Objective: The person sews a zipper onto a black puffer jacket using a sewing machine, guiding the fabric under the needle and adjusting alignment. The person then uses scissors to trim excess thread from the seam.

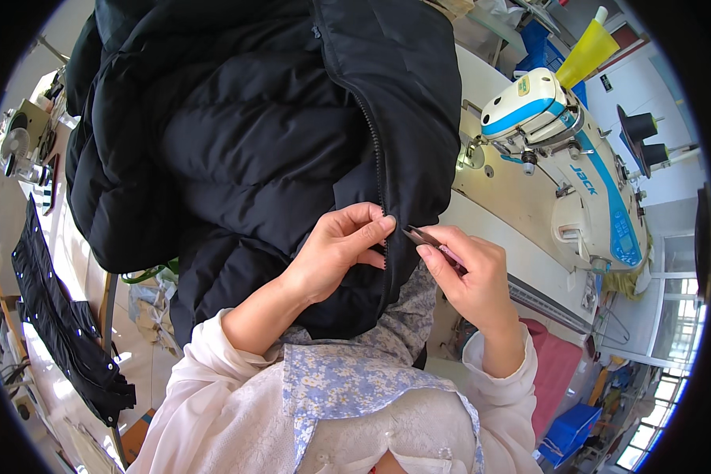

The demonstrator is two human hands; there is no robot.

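A black padded jacket lies spread in front of me, over my lap and the table edge. Its zipper runs down the right-hand front panel. My left hand is closed on the zipper edge, pinching it between thumb and fingers low on the panel. Just to the right, my right hand grips a small pair of thread snips, their dark blades pointing toward the zipper. The blade tips are near the left fingertips, apart from them. Most of the snips' handle is hidden in my right fingers.
At right, a white and blue sewing machine stands on a pale table, with a yellow cone behind it. A dark garment hangs at left. A blue bin and red cloth are at lower right.
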